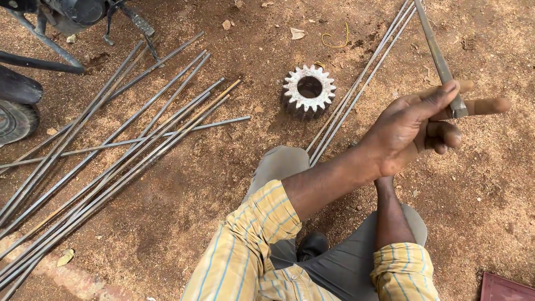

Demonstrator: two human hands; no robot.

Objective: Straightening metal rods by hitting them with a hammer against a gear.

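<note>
left hand (412, 131) gripping one flat metal bar (437, 56); right hand hidden behind, state unclear; one gear (309, 91); three rods (356, 83) beside.

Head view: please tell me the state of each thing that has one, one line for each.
Flat metal bar: held up, tilted, off the ground.
Left hand: closed on the bar.
Right hand: hidden behind the left; only fingertips show.
Gear wheel: lying flat on the dirt, untouched.
Thin rods: lying loose on the ground.
</note>
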